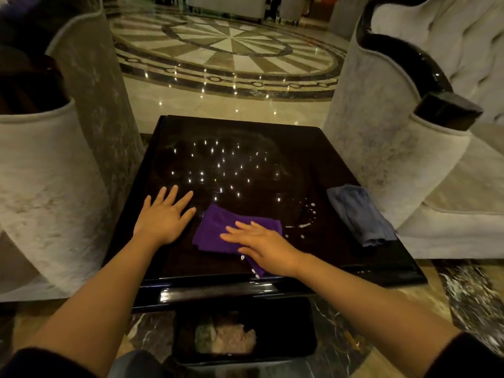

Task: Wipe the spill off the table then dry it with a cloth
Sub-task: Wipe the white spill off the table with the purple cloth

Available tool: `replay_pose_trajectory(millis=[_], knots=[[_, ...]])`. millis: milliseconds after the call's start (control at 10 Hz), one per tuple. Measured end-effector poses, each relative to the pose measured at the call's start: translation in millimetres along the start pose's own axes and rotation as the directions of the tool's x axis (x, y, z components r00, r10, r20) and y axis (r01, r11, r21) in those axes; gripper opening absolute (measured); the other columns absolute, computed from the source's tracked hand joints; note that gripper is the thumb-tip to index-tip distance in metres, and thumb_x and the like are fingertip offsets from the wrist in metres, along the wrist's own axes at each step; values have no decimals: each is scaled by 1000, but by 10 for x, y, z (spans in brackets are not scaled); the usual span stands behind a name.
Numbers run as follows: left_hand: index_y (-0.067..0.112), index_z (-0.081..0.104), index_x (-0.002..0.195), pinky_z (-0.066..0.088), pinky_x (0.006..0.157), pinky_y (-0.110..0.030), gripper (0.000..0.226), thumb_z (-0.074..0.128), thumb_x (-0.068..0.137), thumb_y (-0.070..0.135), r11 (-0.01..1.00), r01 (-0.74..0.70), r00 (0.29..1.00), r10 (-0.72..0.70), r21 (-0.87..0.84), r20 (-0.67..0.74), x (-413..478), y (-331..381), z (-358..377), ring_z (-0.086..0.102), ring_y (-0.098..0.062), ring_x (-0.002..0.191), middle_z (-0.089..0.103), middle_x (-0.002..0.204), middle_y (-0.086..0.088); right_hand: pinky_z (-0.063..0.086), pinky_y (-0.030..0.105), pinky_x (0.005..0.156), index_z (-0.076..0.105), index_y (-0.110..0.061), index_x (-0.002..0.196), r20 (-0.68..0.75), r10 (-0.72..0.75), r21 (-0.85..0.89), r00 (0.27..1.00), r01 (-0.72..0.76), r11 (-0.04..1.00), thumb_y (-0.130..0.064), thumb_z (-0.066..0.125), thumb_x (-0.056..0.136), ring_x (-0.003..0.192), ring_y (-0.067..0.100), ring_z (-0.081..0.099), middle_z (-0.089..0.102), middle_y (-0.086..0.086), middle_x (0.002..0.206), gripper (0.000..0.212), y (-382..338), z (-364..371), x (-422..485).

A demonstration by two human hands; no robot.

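A glossy black square table (245,148) fills the middle of the head view. A purple cloth (215,227) lies flat near its front edge. My right hand (261,242) presses flat on the cloth's right part, fingers spread and pointing left. My left hand (163,216) rests palm down on the bare tabletop just left of the cloth, holding nothing. White droplets of the spill (306,223) dot the surface to the right of the cloth, and a few more (242,257) show by my right wrist. A folded blue-grey cloth (360,214) lies at the table's right edge.
Pale velvet armchairs stand close on the left (46,192) and on the right (409,159) of the table. A black bin (286,317) with crumpled paper in it sits on the floor below the front edge. Polished marble floor (229,50) stretches beyond.
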State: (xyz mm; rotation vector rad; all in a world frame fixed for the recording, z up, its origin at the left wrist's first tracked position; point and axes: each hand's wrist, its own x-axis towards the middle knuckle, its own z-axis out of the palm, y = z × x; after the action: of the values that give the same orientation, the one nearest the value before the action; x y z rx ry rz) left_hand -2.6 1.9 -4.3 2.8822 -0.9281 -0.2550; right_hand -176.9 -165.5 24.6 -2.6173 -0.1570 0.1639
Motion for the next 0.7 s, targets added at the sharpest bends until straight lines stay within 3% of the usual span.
replay_pose_trajectory(millis=[100, 300, 500, 600, 700], knots=[[34, 4, 145, 0, 117, -46, 56, 19, 93, 52, 1000, -1, 1000, 1, 0, 4, -4, 0, -7, -4, -23, 145, -1, 158, -4, 8, 32, 116, 35, -22, 135, 25, -29, -28, 999, 30, 999, -13, 43, 93, 140, 16, 16, 32, 3, 148, 44, -102, 50, -154], [34, 5, 145, 1, 117, -46, 56, 19, 94, 52, 1000, -1, 1000, 1, 1, -6, 23, -13, 9, -4, -23, 145, 0, 158, -4, 7, 26, 112, 47, -15, 128, -100, -112, 4, 989, 113, 994, -6, 46, 90, 135, 15, 25, 47, 8, 139, 40, -253, 291, -498], [34, 5, 145, 2, 117, -47, 56, 18, 93, 52, 1000, -5, 1000, 5, 8, -8, 34, -15, 14, -4, -24, 145, 0, 158, -4, 28, 8, 104, 54, -12, 122, -221, -29, 252, 975, 86, 964, -5, 47, 89, 116, 1, 45, 59, 5, 125, 35, -323, 153, -678], [35, 4, 145, 2, 117, -47, 56, 17, 93, 52, 1000, -8, 1000, 8, 13, -4, 36, -18, 11, -4, -24, 145, 0, 158, -3, 32, 3, 97, 54, -8, 120, -319, 30, 314, 947, 76, 946, -1, 47, 87, 111, -5, 45, 54, -3, 118, 34, -304, -69, -686], [36, 3, 145, 2, 117, -46, 56, 16, 93, 53, 1000, -7, 1000, 7, 16, 0, 46, -24, 13, -4, -24, 145, -1, 158, -3, 29, -2, 93, 51, -13, 121, -427, 87, 322, 900, 62, 945, 5, 48, 87, 111, -8, 43, 51, -6, 119, 39, -206, -435, -627]])
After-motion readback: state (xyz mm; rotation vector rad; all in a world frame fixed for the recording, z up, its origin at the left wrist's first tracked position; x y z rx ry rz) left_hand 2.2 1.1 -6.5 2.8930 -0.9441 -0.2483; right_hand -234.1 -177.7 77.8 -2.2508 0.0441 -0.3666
